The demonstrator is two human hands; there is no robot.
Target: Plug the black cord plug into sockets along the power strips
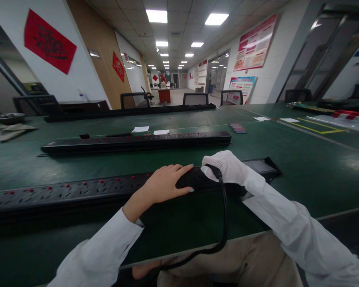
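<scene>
Power strip point(92, 189), red-dotted, runs along the green table point(311, 171); a second power strip point(137, 142) lies beyond it; left hand point(164, 181), bare, rests on the first strip's top, thumb and fingers spread, gripping nothing visible; right hand point(225, 166), white-gloved, curls closed around a black plug point(214, 170) at that strip's right part, its black cable point(225, 211) looping down past the strip's near side.

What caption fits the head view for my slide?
Bare left hand on a long black socket strip, white-gloved right hand gripping a thick black cable, over a green tabletop.
</scene>
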